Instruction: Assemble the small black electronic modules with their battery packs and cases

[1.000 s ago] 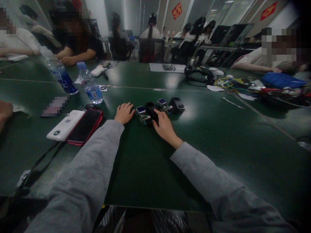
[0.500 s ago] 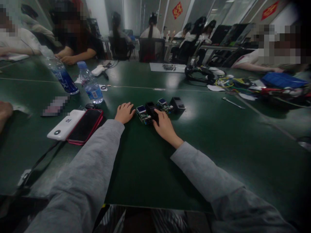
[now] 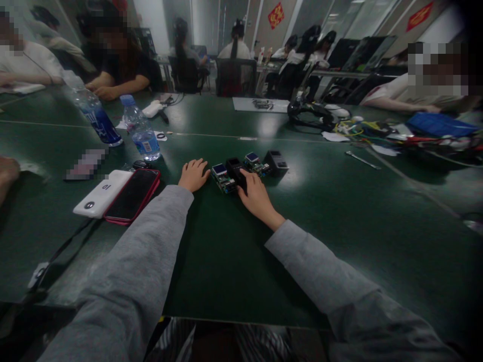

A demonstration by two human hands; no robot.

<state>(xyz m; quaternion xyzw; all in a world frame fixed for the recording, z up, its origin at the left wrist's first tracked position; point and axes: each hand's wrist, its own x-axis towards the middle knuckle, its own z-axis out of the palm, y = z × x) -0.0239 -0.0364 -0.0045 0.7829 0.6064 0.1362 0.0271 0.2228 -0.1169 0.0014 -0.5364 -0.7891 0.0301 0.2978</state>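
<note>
My left hand (image 3: 193, 175) lies palm down on the green table, fingers spread, just left of a circuit board with a small screen (image 3: 222, 177). My right hand (image 3: 254, 193) has its thumb and fingers around the near end of a black plastic case (image 3: 234, 166), which stands directly beside that board; the fingers partly cover it. Just beyond my right hand sits a second circuit board with a screen (image 3: 255, 163). To its right is another black case (image 3: 276, 163).
On the left are a white power bank (image 3: 100, 193), a red-cased phone (image 3: 134, 196), a water bottle (image 3: 140, 130) and a blue-labelled bottle (image 3: 96, 118). A metal strip (image 3: 362, 160) and tangled cables (image 3: 362, 125) lie to the right. Other people sit around the table.
</note>
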